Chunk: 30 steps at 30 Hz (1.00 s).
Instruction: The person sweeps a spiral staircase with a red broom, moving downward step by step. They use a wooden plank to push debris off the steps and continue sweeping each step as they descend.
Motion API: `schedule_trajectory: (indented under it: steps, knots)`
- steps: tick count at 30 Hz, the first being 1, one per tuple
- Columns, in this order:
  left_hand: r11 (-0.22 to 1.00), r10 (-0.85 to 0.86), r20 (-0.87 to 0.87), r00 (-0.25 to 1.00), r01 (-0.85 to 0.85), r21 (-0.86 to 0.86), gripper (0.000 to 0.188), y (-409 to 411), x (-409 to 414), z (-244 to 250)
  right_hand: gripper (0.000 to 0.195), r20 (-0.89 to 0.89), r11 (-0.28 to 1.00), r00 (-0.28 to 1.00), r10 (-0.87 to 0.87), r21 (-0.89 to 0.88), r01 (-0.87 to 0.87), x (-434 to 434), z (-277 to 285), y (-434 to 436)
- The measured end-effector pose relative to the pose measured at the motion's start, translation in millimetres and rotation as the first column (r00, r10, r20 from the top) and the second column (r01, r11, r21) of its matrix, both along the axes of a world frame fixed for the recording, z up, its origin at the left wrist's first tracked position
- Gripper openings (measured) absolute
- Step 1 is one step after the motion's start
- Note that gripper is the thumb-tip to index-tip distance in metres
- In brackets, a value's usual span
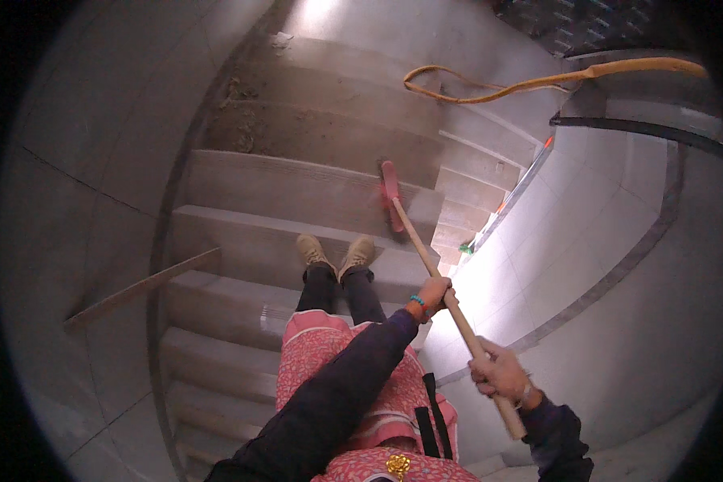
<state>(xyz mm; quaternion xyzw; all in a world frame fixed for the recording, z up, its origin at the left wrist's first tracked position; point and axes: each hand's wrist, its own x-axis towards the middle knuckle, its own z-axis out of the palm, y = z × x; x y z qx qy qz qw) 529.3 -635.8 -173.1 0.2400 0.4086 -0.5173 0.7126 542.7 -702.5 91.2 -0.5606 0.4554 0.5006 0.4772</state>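
Observation:
Both hands hold the pale wooden handle of a push broom with a pink head. My left hand (435, 295), with a turquoise bead bracelet at the wrist, is closed around the middle of the handle. Nearer its lower end in the view, my right hand (501, 369) grips the same handle. The broom's pink head (391, 196) rests on a stair tread near its right end, beyond my shoes (356, 252). Its bristles are blurred. Brown dirt and debris (241, 123) lie on the steps beyond the head, mostly by the left wall.
A wooden strip (144, 286) leans at the left wall. An orange-yellow strap or hose (494, 93) loops across the upper right. Further stairs (470, 187) descend at the right beside a wall. A small green object (465, 248) lies there.

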Motion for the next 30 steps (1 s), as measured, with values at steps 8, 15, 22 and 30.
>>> schedule_trajectory:
  steps: [8, 15, 22, 30]
  knots:
    - [0.823, -0.166, 0.517, 0.840, -0.171, 0.542, 0.017, 163, -15, -41, 0.035, 0.212, 0.917, 0.977, -0.037, 0.397, -0.052, -60, -43, 77]
    - [0.477, -0.418, 0.124, 0.900, 0.101, 0.873, 0.019, 409, 70, -93, 0.017, -0.646, 0.050, 0.662, -0.381, 0.701, 0.712, -20, -196, 243]
    - [0.242, -0.953, 0.125, 0.275, 0.445, 0.862, 0.015, 367, 37, -172, 0.023, -0.222, 0.563, 0.904, -0.366, 0.720, 0.405, -26, -211, 153]
    - [0.633, -0.773, 0.521, 0.362, 0.472, 0.613, 0.019, -46, -52, -141, 0.050, -0.413, 0.672, 0.770, -0.486, 0.386, 0.632, -48, -83, -155]
